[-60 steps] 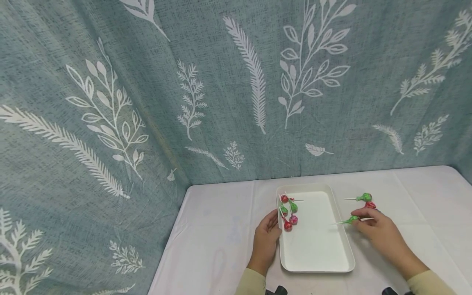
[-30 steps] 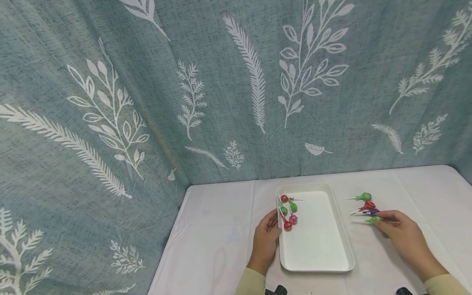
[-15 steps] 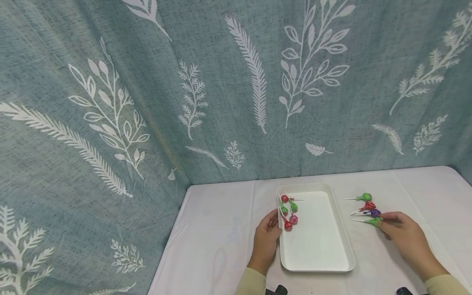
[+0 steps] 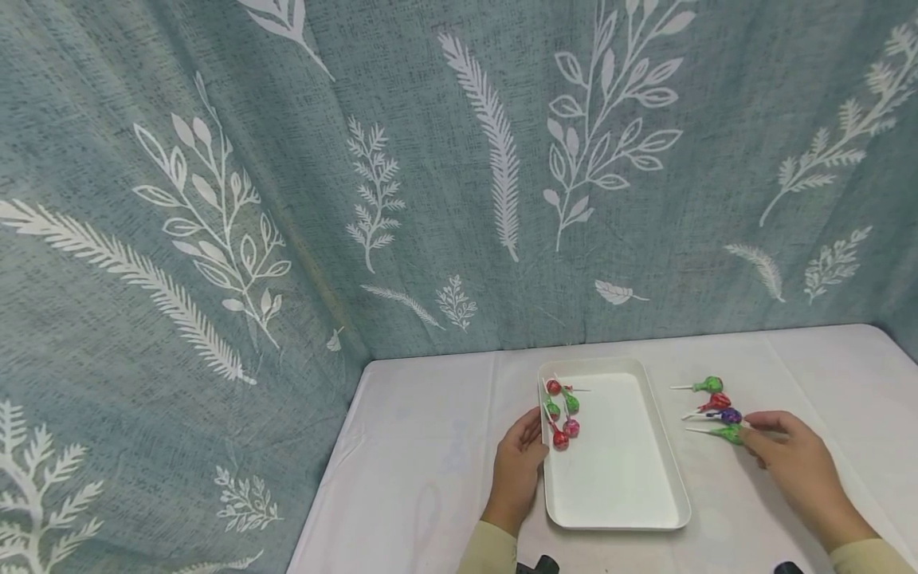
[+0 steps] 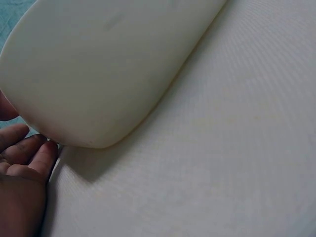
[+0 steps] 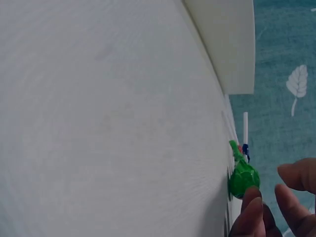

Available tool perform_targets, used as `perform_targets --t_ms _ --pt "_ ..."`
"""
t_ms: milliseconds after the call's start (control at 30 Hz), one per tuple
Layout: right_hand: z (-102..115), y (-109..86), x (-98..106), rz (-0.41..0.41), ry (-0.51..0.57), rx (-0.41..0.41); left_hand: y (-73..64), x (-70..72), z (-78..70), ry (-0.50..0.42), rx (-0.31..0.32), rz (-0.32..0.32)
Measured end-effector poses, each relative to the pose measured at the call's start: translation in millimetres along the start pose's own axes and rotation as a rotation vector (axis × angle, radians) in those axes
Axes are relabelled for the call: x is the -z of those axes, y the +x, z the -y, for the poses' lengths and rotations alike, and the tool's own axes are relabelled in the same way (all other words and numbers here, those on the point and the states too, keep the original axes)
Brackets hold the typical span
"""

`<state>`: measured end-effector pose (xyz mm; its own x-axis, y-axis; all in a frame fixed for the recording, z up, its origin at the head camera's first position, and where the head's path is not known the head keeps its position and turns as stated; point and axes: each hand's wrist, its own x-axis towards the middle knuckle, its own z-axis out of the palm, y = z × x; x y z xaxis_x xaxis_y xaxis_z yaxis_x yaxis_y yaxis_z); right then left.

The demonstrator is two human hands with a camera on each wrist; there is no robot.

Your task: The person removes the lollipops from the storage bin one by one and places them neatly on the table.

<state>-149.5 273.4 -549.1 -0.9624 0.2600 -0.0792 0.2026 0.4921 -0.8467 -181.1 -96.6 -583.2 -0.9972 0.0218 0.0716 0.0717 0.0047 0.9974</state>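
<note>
At the left side of the white tray, my left hand holds the edge; its fingertips meet the tray's outer wall in the left wrist view. A green-wrapped lollipop lies on the table right of the tray, stick toward it. My right hand is just right of this lollipop, thumb and index finger apart. In the right wrist view, a fingertip touches or overlaps the green lollipop. Directly behind it lie a purple lollipop, a red one and another green one.
Several lollipops in red, green and pink wrappers, one a pink lollipop, lie inside the tray along its left side. A white cloth covers the table. The leaf-patterned curtain hangs behind and to the left.
My right hand has carried the green lollipop from beside the tray rightward, laid it before the purple one, and parted its fingers, drawing slightly right. My left hand has stayed at the tray.
</note>
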Motion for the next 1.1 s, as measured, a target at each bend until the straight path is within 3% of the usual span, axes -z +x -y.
perform_targets --t_ms 267,500,700,900,1100 --pt "12.5 -1.0 -1.8 -0.042 0.04 0.034 -0.2 1.1 0.9 0.011 -0.001 0.002" --pt "29.0 -4.5 -11.3 -0.049 0.072 0.125 -0.1 1.4 1.1 0.024 0.021 -0.002" --pt "39.9 -6.6 -23.8 0.031 0.139 0.216 0.8 2.4 3.1 -0.01 0.001 0.007" --pt "48.0 -7.8 -37.3 0.143 0.204 0.249 0.8 3.0 5.0 -0.05 0.001 0.011" --pt "57.2 -8.3 -50.1 0.179 0.203 0.275 -0.6 3.4 4.2 -0.037 -0.003 0.014"
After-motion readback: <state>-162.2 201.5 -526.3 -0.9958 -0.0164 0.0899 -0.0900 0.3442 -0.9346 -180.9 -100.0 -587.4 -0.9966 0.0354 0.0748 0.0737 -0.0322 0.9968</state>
